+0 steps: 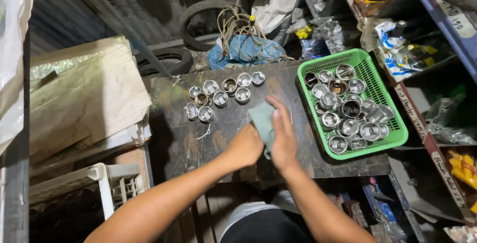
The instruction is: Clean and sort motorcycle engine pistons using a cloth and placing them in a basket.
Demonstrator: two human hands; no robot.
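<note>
Now both hands [266, 141] clasp the green cloth [262, 120] between them.

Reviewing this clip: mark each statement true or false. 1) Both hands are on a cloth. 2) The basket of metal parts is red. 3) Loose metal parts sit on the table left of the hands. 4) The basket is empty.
1) True: the left hand and right hand meet on a grey-green cloth.
2) False: the basket is green.
3) True: a cluster of metal parts lies on the dark table.
4) False: it holds many metal parts.
</note>
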